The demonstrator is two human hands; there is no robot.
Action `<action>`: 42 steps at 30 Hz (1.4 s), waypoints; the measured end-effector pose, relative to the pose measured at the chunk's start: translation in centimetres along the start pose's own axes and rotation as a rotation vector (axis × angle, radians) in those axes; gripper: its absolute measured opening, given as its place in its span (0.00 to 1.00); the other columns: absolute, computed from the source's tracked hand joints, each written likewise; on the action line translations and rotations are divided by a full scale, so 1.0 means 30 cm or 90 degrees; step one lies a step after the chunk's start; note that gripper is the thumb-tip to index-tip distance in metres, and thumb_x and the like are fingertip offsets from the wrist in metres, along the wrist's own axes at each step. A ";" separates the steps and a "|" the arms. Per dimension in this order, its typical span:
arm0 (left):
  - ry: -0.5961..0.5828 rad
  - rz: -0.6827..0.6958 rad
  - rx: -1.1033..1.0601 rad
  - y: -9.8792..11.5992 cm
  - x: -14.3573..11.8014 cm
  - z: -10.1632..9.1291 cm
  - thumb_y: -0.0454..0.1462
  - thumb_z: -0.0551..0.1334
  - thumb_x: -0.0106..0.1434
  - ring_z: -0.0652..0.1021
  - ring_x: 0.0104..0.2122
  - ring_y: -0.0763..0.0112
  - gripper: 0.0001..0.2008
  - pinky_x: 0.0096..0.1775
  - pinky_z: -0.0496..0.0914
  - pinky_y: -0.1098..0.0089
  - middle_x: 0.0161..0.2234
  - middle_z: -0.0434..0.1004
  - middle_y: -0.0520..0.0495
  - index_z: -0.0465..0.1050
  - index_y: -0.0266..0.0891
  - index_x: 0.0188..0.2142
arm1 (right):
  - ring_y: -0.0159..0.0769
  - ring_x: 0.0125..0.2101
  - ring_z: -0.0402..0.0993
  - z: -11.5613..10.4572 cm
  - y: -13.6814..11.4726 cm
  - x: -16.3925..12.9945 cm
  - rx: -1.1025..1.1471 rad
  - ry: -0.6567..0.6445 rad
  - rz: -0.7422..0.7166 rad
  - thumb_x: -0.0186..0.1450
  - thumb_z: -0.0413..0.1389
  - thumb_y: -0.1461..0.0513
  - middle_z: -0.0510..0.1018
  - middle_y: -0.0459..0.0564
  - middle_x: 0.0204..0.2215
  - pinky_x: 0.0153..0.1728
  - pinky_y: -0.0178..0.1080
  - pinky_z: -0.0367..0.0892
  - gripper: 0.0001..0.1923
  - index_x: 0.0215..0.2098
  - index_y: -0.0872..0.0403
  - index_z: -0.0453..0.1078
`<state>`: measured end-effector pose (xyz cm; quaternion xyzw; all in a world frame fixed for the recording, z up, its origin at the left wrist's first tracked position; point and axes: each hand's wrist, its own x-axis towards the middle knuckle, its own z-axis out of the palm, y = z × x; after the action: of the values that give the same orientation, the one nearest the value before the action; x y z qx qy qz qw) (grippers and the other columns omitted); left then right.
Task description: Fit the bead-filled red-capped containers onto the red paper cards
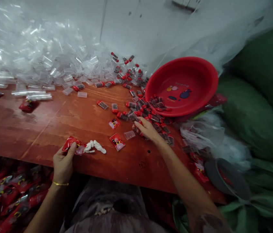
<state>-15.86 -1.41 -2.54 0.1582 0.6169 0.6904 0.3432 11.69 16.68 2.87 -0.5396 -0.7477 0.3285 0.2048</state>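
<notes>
My left hand (63,163) had its fingers pinching a red packet (68,143) near the front edge of the wooden surface (54,126), just beside a lumpy white piece (94,146). My right hand (149,130) was among the red-capped containers (154,118) heaped by the red basin (196,76), its fingers curled, though I could not tell whether they gripped one. Two small red packets (117,142) lay between my hands.

Workshop, heaped clear containers (41,51), green sacks (255,116)
</notes>
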 end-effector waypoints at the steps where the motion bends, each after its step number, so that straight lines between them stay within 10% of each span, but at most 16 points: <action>1: -0.015 -0.019 -0.027 0.013 -0.016 0.011 0.45 0.70 0.46 0.74 0.25 0.74 0.15 0.31 0.69 0.73 0.25 0.77 0.51 0.77 0.35 0.28 | 0.31 0.20 0.68 0.015 -0.010 -0.024 0.146 -0.021 0.026 0.61 0.49 0.52 0.78 0.47 0.28 0.24 0.35 0.61 0.16 0.40 0.54 0.67; 6: -0.111 -0.077 -0.120 0.050 -0.122 0.096 0.44 0.71 0.45 0.74 0.25 0.75 0.15 0.32 0.70 0.73 0.25 0.78 0.50 0.77 0.35 0.27 | 0.28 0.20 0.69 0.110 -0.086 -0.129 0.645 0.009 0.124 0.51 0.61 0.51 0.76 0.41 0.23 0.20 0.32 0.64 0.17 0.30 0.52 0.63; 11: -0.225 -0.120 -0.103 0.021 -0.215 0.119 0.42 0.71 0.45 0.75 0.27 0.73 0.13 0.36 0.70 0.71 0.27 0.79 0.49 0.78 0.35 0.28 | 0.23 0.15 0.64 0.163 -0.086 -0.264 0.742 0.111 0.192 0.45 0.67 0.54 0.72 0.37 0.20 0.13 0.27 0.58 0.20 0.28 0.52 0.64; 20: -0.222 -0.226 -0.086 0.000 -0.269 0.113 0.43 0.73 0.40 0.74 0.25 0.75 0.17 0.32 0.70 0.73 0.25 0.78 0.50 0.78 0.34 0.28 | 0.30 0.17 0.72 0.128 0.109 -0.467 0.084 0.058 0.331 0.65 0.49 0.54 0.78 0.49 0.23 0.19 0.32 0.65 0.15 0.31 0.55 0.71; 24: -0.208 -0.244 -0.074 0.006 -0.280 0.134 0.43 0.74 0.37 0.74 0.24 0.76 0.20 0.29 0.70 0.75 0.26 0.78 0.50 0.77 0.33 0.28 | 0.42 0.36 0.76 0.055 0.142 -0.486 -0.310 0.096 0.119 0.63 0.47 0.64 0.79 0.55 0.40 0.35 0.41 0.70 0.17 0.48 0.54 0.70; 29: -0.220 -0.254 -0.022 0.007 -0.285 0.135 0.45 0.74 0.37 0.73 0.21 0.76 0.21 0.22 0.68 0.75 0.24 0.76 0.50 0.76 0.33 0.27 | 0.47 0.55 0.61 -0.010 0.198 -0.421 -0.446 -0.035 -0.210 0.59 0.48 0.71 0.66 0.54 0.57 0.50 0.48 0.62 0.25 0.54 0.53 0.66; 35: -0.205 -0.252 0.003 0.003 -0.279 0.150 0.48 0.73 0.35 0.72 0.19 0.78 0.23 0.21 0.66 0.78 0.22 0.76 0.49 0.75 0.32 0.26 | 0.46 0.47 0.68 0.039 0.235 -0.403 -0.312 -0.033 -0.277 0.65 0.48 0.62 0.75 0.58 0.48 0.50 0.52 0.59 0.16 0.49 0.55 0.69; 42: -0.228 -0.274 0.016 -0.003 -0.259 0.198 0.49 0.74 0.33 0.70 0.17 0.79 0.24 0.18 0.64 0.78 0.20 0.75 0.51 0.75 0.33 0.25 | 0.32 0.22 0.69 0.160 0.052 -0.573 0.197 -0.107 -0.108 0.66 0.46 0.53 0.73 0.45 0.21 0.25 0.34 0.64 0.16 0.41 0.55 0.70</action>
<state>-6.48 -2.19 0.10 0.1469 0.5743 0.5550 0.5836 15.32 -0.50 -0.78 -0.4072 -0.7458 0.4647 0.2491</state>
